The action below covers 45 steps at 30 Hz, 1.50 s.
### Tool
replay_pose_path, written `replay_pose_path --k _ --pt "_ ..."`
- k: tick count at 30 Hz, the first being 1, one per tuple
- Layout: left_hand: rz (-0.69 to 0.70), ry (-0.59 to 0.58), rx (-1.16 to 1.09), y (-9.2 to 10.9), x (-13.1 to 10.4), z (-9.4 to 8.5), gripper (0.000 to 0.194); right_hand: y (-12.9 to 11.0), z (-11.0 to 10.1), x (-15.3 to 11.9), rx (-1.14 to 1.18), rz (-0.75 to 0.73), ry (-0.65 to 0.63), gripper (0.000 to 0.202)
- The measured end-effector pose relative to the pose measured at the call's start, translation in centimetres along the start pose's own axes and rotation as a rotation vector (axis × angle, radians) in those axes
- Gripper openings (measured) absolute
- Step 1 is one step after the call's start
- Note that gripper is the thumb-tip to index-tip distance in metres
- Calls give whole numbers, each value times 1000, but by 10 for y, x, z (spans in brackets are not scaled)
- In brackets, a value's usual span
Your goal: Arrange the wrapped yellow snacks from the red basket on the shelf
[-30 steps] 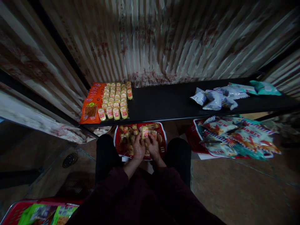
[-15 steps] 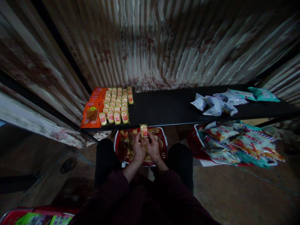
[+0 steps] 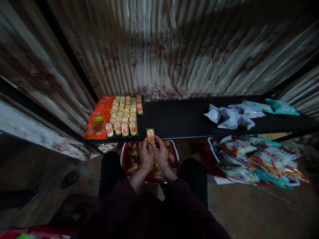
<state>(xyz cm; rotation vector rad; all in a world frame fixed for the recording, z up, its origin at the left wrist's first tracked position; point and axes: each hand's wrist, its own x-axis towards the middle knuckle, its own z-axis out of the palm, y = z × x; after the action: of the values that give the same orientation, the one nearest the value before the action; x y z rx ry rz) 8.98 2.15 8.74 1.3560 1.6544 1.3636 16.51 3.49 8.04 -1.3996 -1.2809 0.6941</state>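
Note:
A small wrapped snack cake (image 3: 150,135) stands upright at the shelf's front edge, held from below by both hands. My left hand (image 3: 146,155) grips its left side with closed fingers. My right hand (image 3: 160,153) closes on its right side. Beneath them is a red basket (image 3: 122,162) holding more of these small packets, partly hidden by my hands. On the left of the black shelf (image 3: 171,116), rows of the same packets (image 3: 124,114) stand close together. An orange snack bag (image 3: 98,126) lies beside those rows.
Silvery snack bags (image 3: 229,118) and a teal bag (image 3: 282,106) lie on the shelf's right side. Below is a second red basket (image 3: 208,159) full of larger bags (image 3: 264,156). A shelf post (image 3: 67,49) rises at left, and corrugated sheeting (image 3: 159,49) backs the shelf.
Both hands have brought the snack cake slightly up and left, over the shelf's front edge. The view has tilted slightly, so the shelf sits lower.

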Motion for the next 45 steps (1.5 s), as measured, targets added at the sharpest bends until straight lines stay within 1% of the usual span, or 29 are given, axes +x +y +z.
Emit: replay_pose_path --k 9,17,22,26,35,41,45 --pt "37 49 33 2 27 7 44 12 12 28 15 -26 -30 40" --pt "-8 70 32 8 48 8 49 9 24 50 42 -20 -54 38" --pt "2 82 5 3 61 14 50 12 33 69 31 -29 -79 37" --pt "-22 69 -10 2 71 16 47 14 39 82 -8 -38 -75 36" --pt "-96 32 44 11 90 19 39 19 51 106 -30 -37 -81 35" --pt "-136 6 63 14 102 24 42 19 57 122 -53 -30 -84 34" --pt "-161 -11 71 15 109 29 44 24 63 134 -58 -5 -97 35"
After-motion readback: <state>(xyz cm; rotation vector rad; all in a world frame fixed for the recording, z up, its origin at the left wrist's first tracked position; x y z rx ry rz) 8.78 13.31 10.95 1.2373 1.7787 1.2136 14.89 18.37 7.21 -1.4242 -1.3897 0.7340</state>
